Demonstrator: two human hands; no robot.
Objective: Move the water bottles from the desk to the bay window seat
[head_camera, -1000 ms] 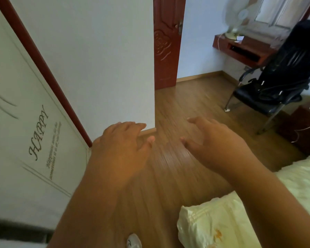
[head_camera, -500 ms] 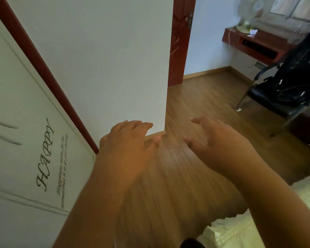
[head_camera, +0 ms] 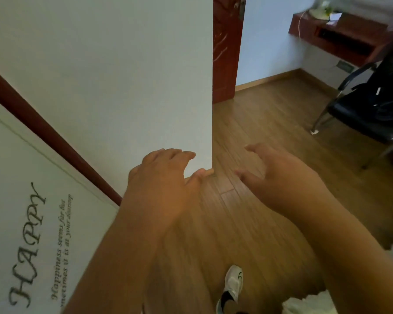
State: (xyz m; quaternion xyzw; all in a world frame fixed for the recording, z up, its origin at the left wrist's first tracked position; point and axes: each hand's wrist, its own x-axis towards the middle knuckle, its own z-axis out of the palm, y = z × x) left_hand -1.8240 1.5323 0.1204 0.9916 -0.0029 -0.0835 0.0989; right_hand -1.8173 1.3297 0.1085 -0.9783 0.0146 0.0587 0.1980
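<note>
My left hand (head_camera: 161,180) and my right hand (head_camera: 279,175) are both held out in front of me over the wooden floor, fingers spread and holding nothing. A red-brown wall-mounted desk (head_camera: 340,30) shows at the top right, with the base of a white fan (head_camera: 320,10) and some small items on it. No water bottle can be made out, and no bay window seat is in view.
A white wall corner (head_camera: 211,109) stands right ahead of my left hand, with a red-brown door (head_camera: 227,48) behind it. A lettered white panel (head_camera: 32,223) fills the left. A black chair (head_camera: 377,103) sits at right. Bedding (head_camera: 304,304) and my shoe (head_camera: 234,282) show below.
The view has moved forward along the wall; the bed has slid down out of frame, the desk and chair have shifted right, and my shoe has come into view. Both hands stay empty.
</note>
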